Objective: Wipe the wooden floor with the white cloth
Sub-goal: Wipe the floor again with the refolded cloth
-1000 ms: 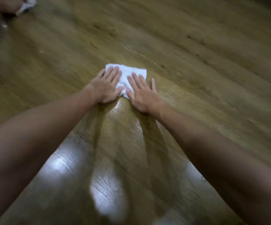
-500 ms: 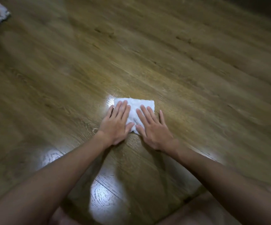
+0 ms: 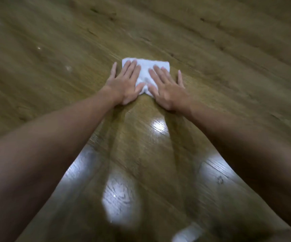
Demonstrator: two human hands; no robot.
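A folded white cloth (image 3: 145,66) lies flat on the wooden floor (image 3: 232,70) ahead of me, in the upper middle of the head view. My left hand (image 3: 123,84) presses palm-down on its left half, fingers spread, with the little finger on bare wood. My right hand (image 3: 167,89) presses palm-down on its right half, and its outer finger also rests on the floor. Both arms are stretched out straight. The near edge of the cloth bunches between my thumbs.
Brown planks with dark grain marks fill the view on all sides. Bright glare patches (image 3: 120,196) shine on the boards between my forearms. A few small pale specks (image 3: 68,68) lie on the floor to the left.
Both hands slid the cloth toward me half a second ago and have since pushed it away again. Another hand with a cloth at the top left has left the view.
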